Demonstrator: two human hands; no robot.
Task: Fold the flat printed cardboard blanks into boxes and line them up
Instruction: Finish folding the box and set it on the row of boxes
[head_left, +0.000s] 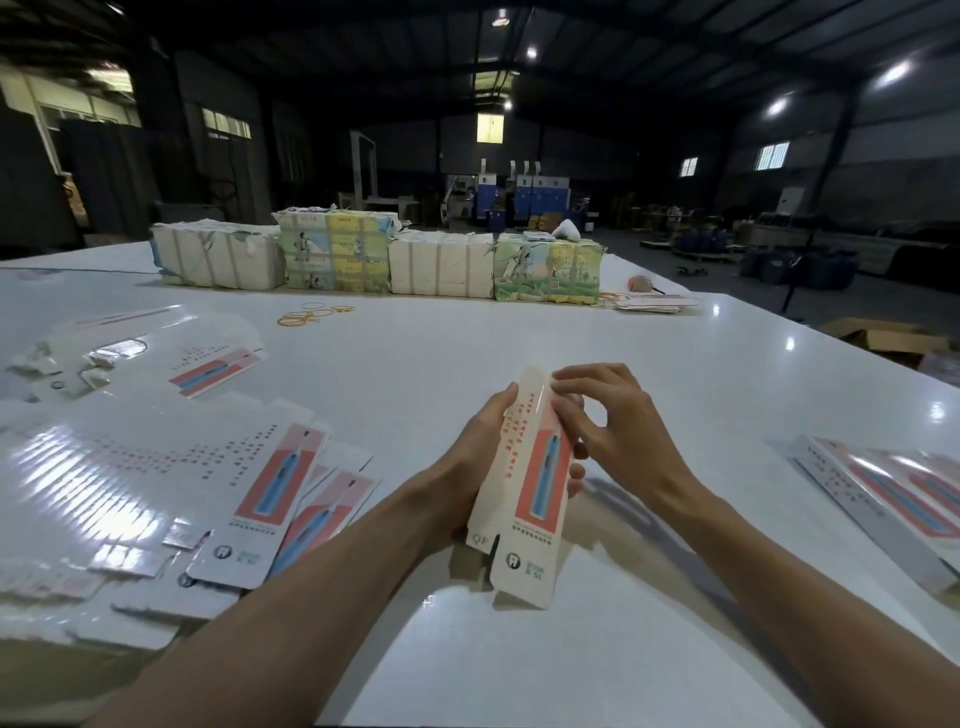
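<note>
A long white box with a red and blue print is held upright above the white table, its lower flaps hanging open. My left hand grips it from behind on the left side, fingertips showing at its right edge. My right hand pinches the top end of the box with curled fingers. A loose pile of flat printed blanks lies at the left. Folded boxes lie side by side at the right edge.
Wrapped bundles of printed sheets stand in a row across the far side of the table. Yellow rubber bands lie in front of them. More flat blanks lie at the far left. A dim warehouse floor is beyond.
</note>
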